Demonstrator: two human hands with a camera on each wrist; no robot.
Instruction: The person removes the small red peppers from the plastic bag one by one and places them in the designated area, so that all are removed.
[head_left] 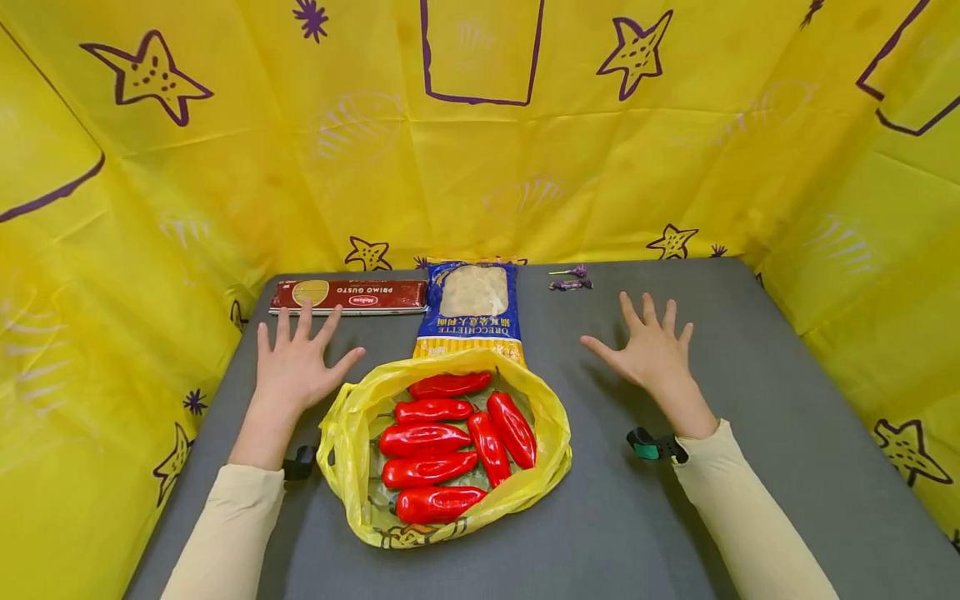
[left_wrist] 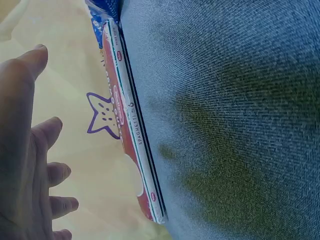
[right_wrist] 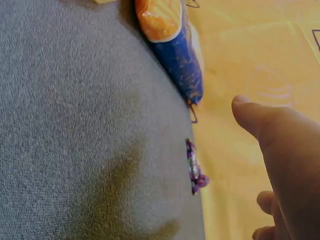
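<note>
My left hand (head_left: 294, 371) is spread with straight fingers over the table's left side, holding nothing. Just beyond its fingertips lies a red spaghetti pack (head_left: 390, 297), seen edge-on in the left wrist view (left_wrist: 125, 107). Fingers also spread, my right hand (head_left: 656, 350) hovers over the right side and casts a shadow below. Between the hands an open yellow plastic bag (head_left: 551, 400) holds several shiny red peppers (head_left: 431, 439). Behind the bag is a blue and yellow pack of orecchiette pasta (head_left: 474, 300). A lollipop (head_left: 579, 271) and a purple wrapped candy (head_left: 572, 285) lie at the back, right of the orecchiette.
The grey table (head_left: 757, 467) runs back to a yellow cloth (head_left: 480, 175) with purple starfish drawings, which hangs behind it and along both sides. A dark strap (head_left: 300, 462) is on the left wrist, another strap (head_left: 654, 446) on the right.
</note>
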